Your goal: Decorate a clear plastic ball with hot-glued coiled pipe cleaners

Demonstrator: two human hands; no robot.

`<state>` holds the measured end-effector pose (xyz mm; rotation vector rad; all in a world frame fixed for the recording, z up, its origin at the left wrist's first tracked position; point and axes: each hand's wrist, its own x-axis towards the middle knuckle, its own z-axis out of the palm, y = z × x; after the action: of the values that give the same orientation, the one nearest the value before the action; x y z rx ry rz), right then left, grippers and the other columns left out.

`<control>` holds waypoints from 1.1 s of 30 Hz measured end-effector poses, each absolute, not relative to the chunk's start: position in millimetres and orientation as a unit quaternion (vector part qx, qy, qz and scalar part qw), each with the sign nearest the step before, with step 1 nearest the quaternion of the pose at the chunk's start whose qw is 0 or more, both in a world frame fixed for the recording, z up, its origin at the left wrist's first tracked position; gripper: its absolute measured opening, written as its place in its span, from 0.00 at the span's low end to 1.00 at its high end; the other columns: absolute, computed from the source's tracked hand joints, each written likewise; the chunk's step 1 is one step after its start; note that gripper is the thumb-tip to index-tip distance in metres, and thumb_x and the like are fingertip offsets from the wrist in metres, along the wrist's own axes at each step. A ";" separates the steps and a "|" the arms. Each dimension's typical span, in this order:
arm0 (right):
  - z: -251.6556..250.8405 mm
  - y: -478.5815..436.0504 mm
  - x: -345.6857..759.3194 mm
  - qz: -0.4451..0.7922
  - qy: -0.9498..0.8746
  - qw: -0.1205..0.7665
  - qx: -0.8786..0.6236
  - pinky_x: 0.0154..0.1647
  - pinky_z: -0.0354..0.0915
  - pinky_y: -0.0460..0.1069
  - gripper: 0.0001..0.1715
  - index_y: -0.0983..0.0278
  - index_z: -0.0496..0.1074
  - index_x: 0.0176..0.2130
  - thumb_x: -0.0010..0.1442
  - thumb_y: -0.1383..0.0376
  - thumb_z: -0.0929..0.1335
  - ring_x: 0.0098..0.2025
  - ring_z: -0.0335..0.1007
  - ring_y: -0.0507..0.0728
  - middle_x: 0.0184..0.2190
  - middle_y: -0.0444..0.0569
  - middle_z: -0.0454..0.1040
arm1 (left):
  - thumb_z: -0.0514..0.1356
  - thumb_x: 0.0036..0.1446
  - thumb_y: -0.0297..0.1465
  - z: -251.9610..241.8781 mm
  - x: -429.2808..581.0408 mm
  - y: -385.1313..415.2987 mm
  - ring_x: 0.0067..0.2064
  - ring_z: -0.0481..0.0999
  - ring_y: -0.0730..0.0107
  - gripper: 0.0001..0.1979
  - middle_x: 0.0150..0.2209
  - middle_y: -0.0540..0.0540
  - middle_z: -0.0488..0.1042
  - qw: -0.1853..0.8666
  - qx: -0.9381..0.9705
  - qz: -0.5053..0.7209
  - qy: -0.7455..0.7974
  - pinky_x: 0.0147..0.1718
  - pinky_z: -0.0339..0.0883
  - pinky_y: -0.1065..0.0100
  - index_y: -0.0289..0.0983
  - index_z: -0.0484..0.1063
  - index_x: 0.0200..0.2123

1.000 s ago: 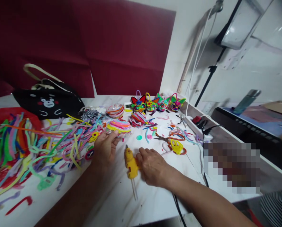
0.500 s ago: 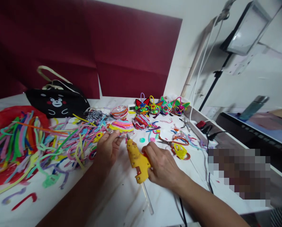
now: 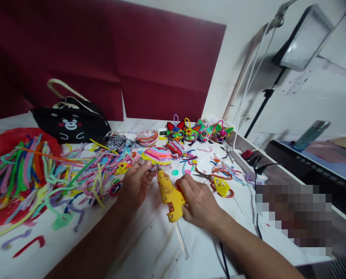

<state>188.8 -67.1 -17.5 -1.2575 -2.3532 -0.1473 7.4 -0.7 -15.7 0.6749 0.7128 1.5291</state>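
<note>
My right hand [image 3: 200, 199] is closed around the handle of a yellow glue gun [image 3: 173, 197], whose clear glue stick [image 3: 181, 240] pokes out toward me. The nozzle points away, at the near edge of a clear half-ball [image 3: 157, 157] banded with pink, white, orange and yellow pipe cleaners. My left hand [image 3: 138, 180] pinches that half-ball at its lower left edge. Whether the nozzle touches it I cannot tell. Behind it lie a striped half-ball [image 3: 175, 148] and a striped bowl-shaped half [image 3: 147, 137].
Pipe cleaners [image 3: 80, 170] lie heaped at left, some on a red bag [image 3: 49, 143]. Orange-handled scissors [image 3: 219, 176] rest at right. Several cat-faced ornaments [image 3: 190, 131] line the back. A black bag [image 3: 71, 122] stands back left. A power strip [image 3: 250, 161] and cable lie right.
My left hand has brought the banded half-ball slightly to the right and turned it. The glue gun stays near its edge in my right hand, almost unmoved.
</note>
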 end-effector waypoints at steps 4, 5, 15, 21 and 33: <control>-18.9 -66.7 188.9 -0.058 -0.857 0.236 -0.454 0.28 0.58 0.50 0.17 0.63 0.63 0.42 0.49 0.68 0.64 0.31 0.66 0.56 0.37 0.48 0.69 | 0.69 0.41 0.26 -16.2 7.8 -0.8 0.30 0.74 0.73 0.13 0.28 0.53 0.73 0.621 0.301 0.663 0.291 0.30 0.69 0.72 0.39 0.65 0.24; -19.6 -66.6 188.9 -0.060 -0.858 0.237 -0.452 0.28 0.58 0.49 0.16 0.63 0.63 0.42 0.50 0.68 0.64 0.30 0.66 0.56 0.37 0.48 0.69 | 0.69 0.41 0.26 -16.1 7.9 -1.0 0.30 0.74 0.72 0.13 0.27 0.53 0.73 0.622 0.300 0.663 0.290 0.30 0.69 0.72 0.40 0.66 0.24; -22.0 -65.0 188.8 -0.076 -0.862 0.245 -0.437 0.29 0.58 0.50 0.13 0.63 0.64 0.42 0.53 0.65 0.65 0.30 0.65 0.56 0.35 0.48 0.68 | 0.68 0.44 0.31 -13.6 10.2 -6.2 0.27 0.73 0.68 0.10 0.22 0.51 0.71 0.624 0.345 0.623 0.322 0.34 0.71 0.67 0.40 0.68 0.22; -24.5 -63.7 189.6 -0.091 -0.856 0.249 -0.445 0.28 0.56 0.49 0.12 0.63 0.65 0.39 0.52 0.66 0.67 0.28 0.64 0.55 0.34 0.47 0.69 | 0.68 0.44 0.30 -13.9 10.8 -5.5 0.30 0.75 0.67 0.10 0.23 0.50 0.71 0.620 0.344 0.629 0.320 0.30 0.69 0.69 0.40 0.68 0.23; -26.9 -62.6 190.1 -0.107 -0.855 0.284 -0.420 0.28 0.55 0.48 0.08 0.62 0.62 0.35 0.55 0.67 0.67 0.28 0.63 0.54 0.29 0.45 0.67 | 0.70 0.41 0.29 -17.7 8.9 -2.9 0.28 0.74 0.70 0.11 0.24 0.50 0.73 0.635 0.320 0.629 0.313 0.29 0.69 0.71 0.37 0.69 0.23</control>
<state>190.1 -62.6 -26.9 -1.1229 -2.2887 -0.2851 8.9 -2.9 -17.7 0.7308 0.7152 1.4379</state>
